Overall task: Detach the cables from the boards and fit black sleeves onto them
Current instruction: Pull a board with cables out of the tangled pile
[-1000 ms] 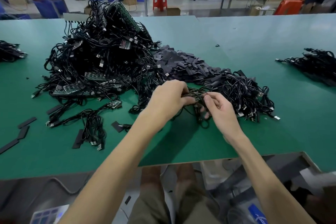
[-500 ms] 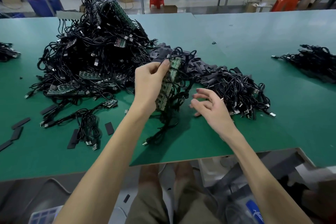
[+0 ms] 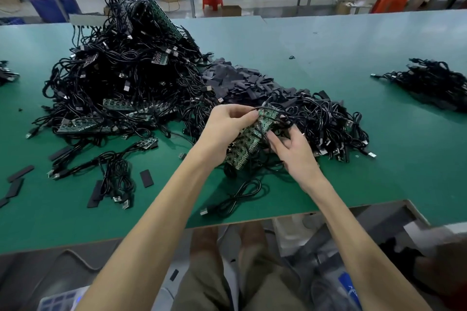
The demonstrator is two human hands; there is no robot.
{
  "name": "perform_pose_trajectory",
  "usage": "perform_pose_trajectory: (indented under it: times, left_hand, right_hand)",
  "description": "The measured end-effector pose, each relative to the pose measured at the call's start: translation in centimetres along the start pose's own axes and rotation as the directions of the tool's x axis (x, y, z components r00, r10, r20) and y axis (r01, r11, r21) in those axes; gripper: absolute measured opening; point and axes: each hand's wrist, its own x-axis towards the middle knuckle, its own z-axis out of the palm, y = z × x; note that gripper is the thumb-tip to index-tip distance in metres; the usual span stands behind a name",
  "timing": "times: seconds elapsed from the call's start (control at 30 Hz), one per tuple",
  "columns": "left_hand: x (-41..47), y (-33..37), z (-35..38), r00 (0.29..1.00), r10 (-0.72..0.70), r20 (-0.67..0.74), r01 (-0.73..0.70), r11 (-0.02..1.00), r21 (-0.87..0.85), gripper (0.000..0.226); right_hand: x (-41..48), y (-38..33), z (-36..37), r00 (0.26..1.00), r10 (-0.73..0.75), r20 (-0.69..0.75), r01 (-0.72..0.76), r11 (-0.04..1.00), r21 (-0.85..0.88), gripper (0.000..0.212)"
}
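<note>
One green board (image 3: 249,137) is held above the table (image 3: 328,45), clamped in the left hand (image 3: 222,126), its long axis slanting up-right; the nearer right hand (image 3: 294,150), half closed, pinches its cables (image 3: 280,121).

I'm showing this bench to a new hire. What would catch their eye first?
The tall tangled heap of black cables and green boards at the table's far left. Next, the left hand and right hand working one green board at centre, in front of a pile of black sleeves.

Green table (image 3: 328,40) bears cable heap (image 3: 121,78) and black sleeves (image 3: 242,81).
</note>
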Motion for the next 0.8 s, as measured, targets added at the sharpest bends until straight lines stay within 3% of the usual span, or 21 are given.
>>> perform_pose_trajectory:
  times: [0.13,0.3,0.47,0.6,0.8]
  left_hand:
    - [-0.5,-0.4,-0.1,1.0,0.02,0.0,-0.02,1.0,0.01,0.015]
    - [-1.2,-0.7,0.1,0.998,0.021,-0.058,-0.024,0.999,-0.045,0.015]
    - [-1.6,-0.2,0.3,0.985,-0.151,-0.085,0.12,0.947,-0.298,0.021]
    - [-1.5,-0.3,0.7,0.967,-0.188,-0.173,0.124,0.938,-0.325,0.02]
    - [-1.6,-0.8,0.6,0.955,-0.264,-0.131,0.178,0.87,-0.46,0.023]
  right_hand:
    - [0.1,-0.1,-0.1,1.0,-0.01,-0.018,0.009,0.998,-0.067,0.015]
    - [-0.1,-0.6,0.0,0.999,-0.023,-0.026,0.022,0.998,-0.066,0.02]
    - [-0.4,-0.7,0.0,0.995,-0.057,-0.085,0.051,0.996,-0.077,0.07]
    - [-0.2,-0.6,-0.2,0.985,-0.045,-0.164,0.032,0.996,-0.078,0.053]
    - [-0.6,-0.6,0.0,0.954,-0.17,-0.245,0.112,0.966,-0.234,0.047]
